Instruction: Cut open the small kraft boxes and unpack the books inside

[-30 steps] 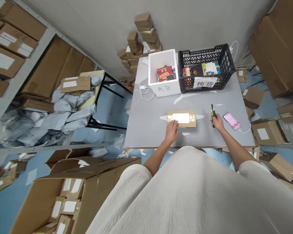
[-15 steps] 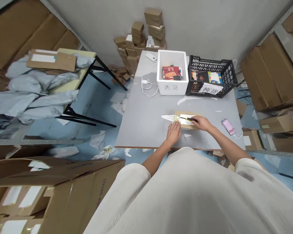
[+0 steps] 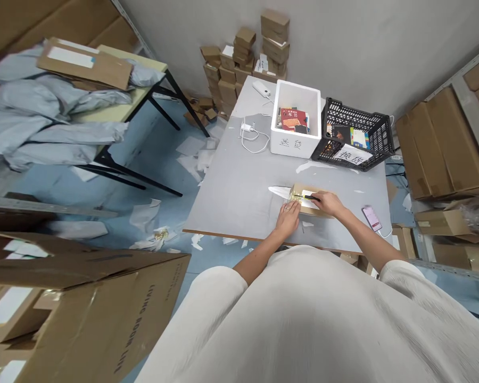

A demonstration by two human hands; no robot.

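Note:
On the grey table point(image 3: 231, 181) lies a small cardboard box point(image 3: 317, 210) with a white label and shiny clear tape at its left end. My right hand point(image 3: 328, 204) grips a black and yellow utility knife point(image 3: 309, 197), which points left across the box top toward the taped end. My left hand point(image 3: 288, 217) rests with stretched fingers on the near left corner of the box. A pointed white strip point(image 3: 279, 191) sticks out to the left of the box; whether it is joined to it I cannot tell.
Behind the box stand a white foam box point(image 3: 295, 143) and a black plastic crate point(image 3: 357, 154), both with books inside. A phone point(image 3: 371, 218) on a cable lies at right. A white charger point(image 3: 247, 127) with its cable lies at back left. Cartons are stacked by the wall.
The knife has shifted left along the box toward the taped end, with my right hand still around it. My left hand stays on the box. The camera view has turned slightly.

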